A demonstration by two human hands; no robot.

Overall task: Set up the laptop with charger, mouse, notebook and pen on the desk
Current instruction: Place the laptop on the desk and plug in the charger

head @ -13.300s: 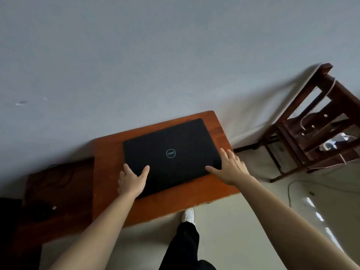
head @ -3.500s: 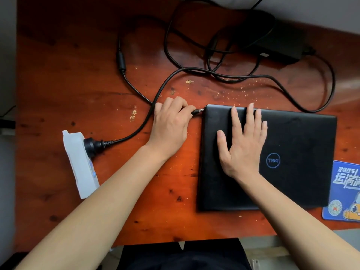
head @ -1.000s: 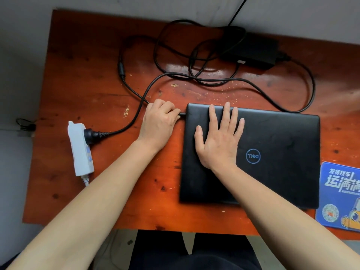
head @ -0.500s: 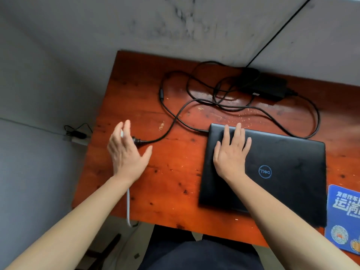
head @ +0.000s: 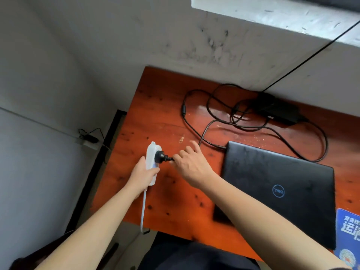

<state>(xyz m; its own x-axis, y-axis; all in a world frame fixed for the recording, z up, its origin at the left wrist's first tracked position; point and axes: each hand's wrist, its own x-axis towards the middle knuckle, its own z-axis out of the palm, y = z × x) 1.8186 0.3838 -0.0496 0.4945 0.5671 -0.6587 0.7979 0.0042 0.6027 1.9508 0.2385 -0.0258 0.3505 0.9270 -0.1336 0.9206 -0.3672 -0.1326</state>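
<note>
A closed black laptop (head: 282, 184) lies on the orange-brown wooden desk (head: 155, 117), with the charger's thin cable plugged into its back left corner. The black charger brick (head: 280, 112) sits at the desk's far edge amid loops of black cable (head: 214, 121). My left hand (head: 143, 176) grips a white power strip (head: 151, 152) near the desk's left side. My right hand (head: 191, 164) pinches the cord just behind the black plug (head: 160, 157), which sits in the strip. No mouse, notebook or pen is in view.
A blue printed mouse pad (head: 348, 236) lies at the desk's right front, partly cut off. The strip's white cord (head: 143, 211) hangs over the front edge. A wall socket with a black adapter (head: 88, 140) sits low on the left wall. Grey walls close in behind.
My right hand left the laptop lid and moved left to the plug's cord. My left hand, open half a second ago, has closed on the power strip. The view shifted left.
</note>
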